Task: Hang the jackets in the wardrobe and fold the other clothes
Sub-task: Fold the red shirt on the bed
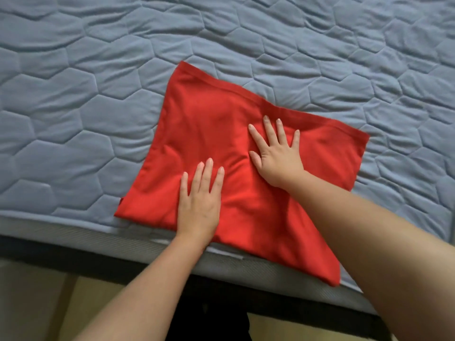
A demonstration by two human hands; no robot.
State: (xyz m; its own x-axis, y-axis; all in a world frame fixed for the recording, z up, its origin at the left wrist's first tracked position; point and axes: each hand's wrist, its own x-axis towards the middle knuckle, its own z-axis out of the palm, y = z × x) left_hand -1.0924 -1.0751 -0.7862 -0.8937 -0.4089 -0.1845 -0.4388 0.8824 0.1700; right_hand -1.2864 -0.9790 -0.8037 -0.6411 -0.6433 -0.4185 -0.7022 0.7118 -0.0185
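A red garment (pixel 204 124) lies folded into a rough square on the blue quilted mattress (pixel 73 99), near its front edge; one corner hangs over that edge at the lower right. My left hand (pixel 199 200) presses flat on the garment's near left part, fingers straight and spread. My right hand (pixel 278 153) lies flat on the garment's middle right, fingers spread and pointing away from me. Neither hand grips the cloth. No jacket or wardrobe is in view.
The mattress fills the upper frame with bare quilted surface all around the garment. Its grey side band and dark bed frame (pixel 49 252) run along the bottom, with pale floor (pixel 37 303) below.
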